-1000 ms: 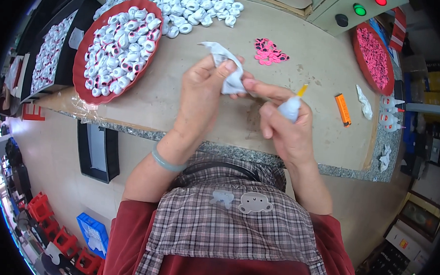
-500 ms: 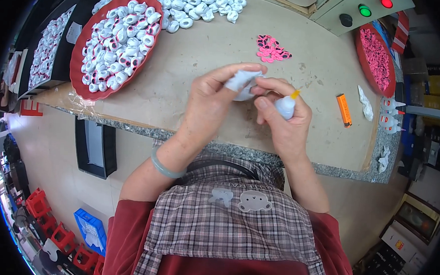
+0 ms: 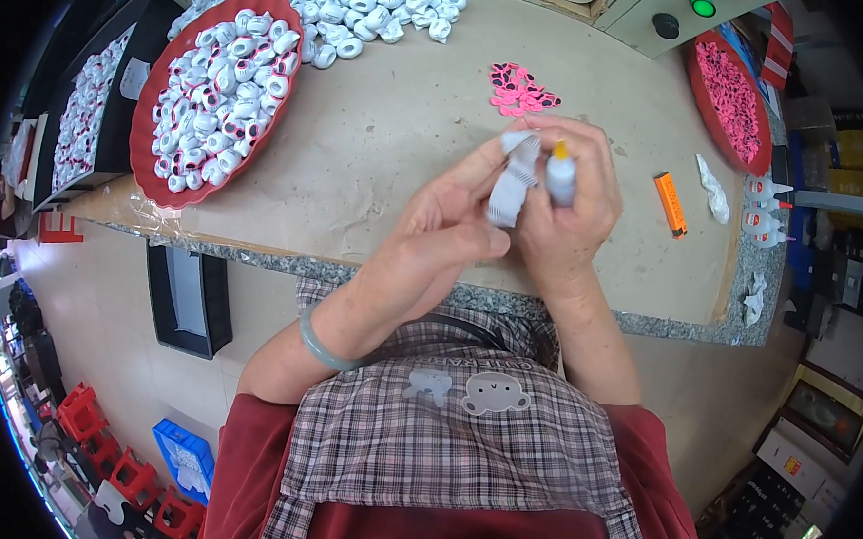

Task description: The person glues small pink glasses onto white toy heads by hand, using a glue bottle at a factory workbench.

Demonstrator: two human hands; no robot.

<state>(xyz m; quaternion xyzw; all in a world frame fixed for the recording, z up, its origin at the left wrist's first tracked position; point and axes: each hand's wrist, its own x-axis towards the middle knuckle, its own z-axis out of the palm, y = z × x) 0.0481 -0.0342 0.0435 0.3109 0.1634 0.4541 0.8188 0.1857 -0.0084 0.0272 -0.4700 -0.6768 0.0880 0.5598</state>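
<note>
Over the table, my left hand (image 3: 444, 212) is closed around a white, striped piece (image 3: 514, 188), pinched between thumb and fingers. It looks soft and folded, and its exact kind is hard to make out. Close against it, my right hand (image 3: 581, 204) grips a small glue bottle (image 3: 560, 182) with a yellow nozzle pointing up and away from me. The right fingertips reach over to the far end of the white piece. Beyond both hands lies a small heap of pink and black flat pieces (image 3: 521, 91).
To the left, a red scalloped tray (image 3: 145, 147) holds small white hollow pieces; more lie in a pile (image 3: 367, 7) behind it. At right are a red tray of pink pieces (image 3: 725, 99), an orange stick-shaped thing (image 3: 670, 205), crumpled tissue (image 3: 714, 190) and small bottles (image 3: 764, 226).
My hands have drawn closer together and turned. The white piece now stands more upright, and the glue bottle's nozzle points away from me instead of to the upper right. The view has shifted slightly.
</note>
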